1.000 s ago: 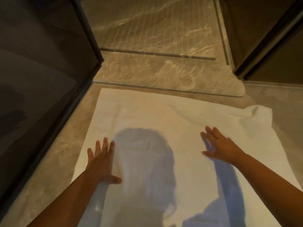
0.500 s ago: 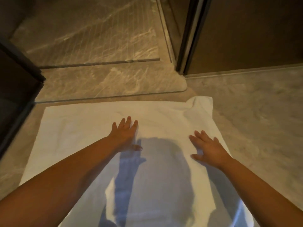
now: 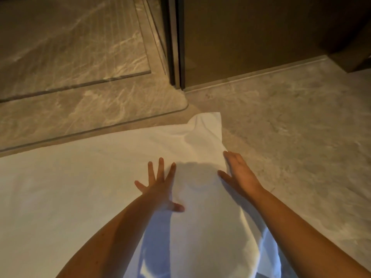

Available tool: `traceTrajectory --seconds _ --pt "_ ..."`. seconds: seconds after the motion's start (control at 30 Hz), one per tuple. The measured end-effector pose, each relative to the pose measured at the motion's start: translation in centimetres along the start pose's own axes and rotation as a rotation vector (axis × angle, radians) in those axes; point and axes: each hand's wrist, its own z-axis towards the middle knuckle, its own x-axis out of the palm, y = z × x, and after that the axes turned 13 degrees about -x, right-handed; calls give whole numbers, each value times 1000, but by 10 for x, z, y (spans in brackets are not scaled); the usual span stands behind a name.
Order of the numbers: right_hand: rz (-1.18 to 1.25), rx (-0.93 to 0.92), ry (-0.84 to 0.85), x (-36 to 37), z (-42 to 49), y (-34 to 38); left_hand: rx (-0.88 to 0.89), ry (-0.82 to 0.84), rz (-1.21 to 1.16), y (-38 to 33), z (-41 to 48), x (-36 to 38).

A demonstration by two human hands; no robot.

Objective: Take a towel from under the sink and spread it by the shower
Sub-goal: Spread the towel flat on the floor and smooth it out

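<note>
A white towel (image 3: pixel 84 183) lies spread flat on the marble floor, its far edge along the shower's raised threshold (image 3: pixel 96 115). Its far right corner (image 3: pixel 208 127) is bunched and slightly lifted. My left hand (image 3: pixel 160 187) presses flat on the towel with fingers spread wide. My right hand (image 3: pixel 239 173) rests palm down at the towel's right edge, fingers together, just below the bunched corner. Neither hand holds anything.
The shower floor (image 3: pixel 66 47) lies beyond the threshold at the upper left. A dark metal door frame (image 3: pixel 173 47) and a brown wall panel (image 3: pixel 251 41) stand at the top right. Grey marble floor (image 3: pixel 301 147) stretches to the right of the towel.
The view has swung to the right, and the dark glass panel on the left is out of sight. Both hands have slid rightward across the towel toward its bunched right corner.
</note>
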Motion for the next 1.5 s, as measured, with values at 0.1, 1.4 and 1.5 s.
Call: traceTrajectory --seconds 0.1,1.4,1.5 --pt "155 20 -128 1 7 0 -22 9 25 1 4 0" --pt "-196 69 -103 -4 22 -11 -41 87 44 -3 0 -9" --pt "-321 154 -62 -12 18 -20 -47 87 47 -3 -2 -10"
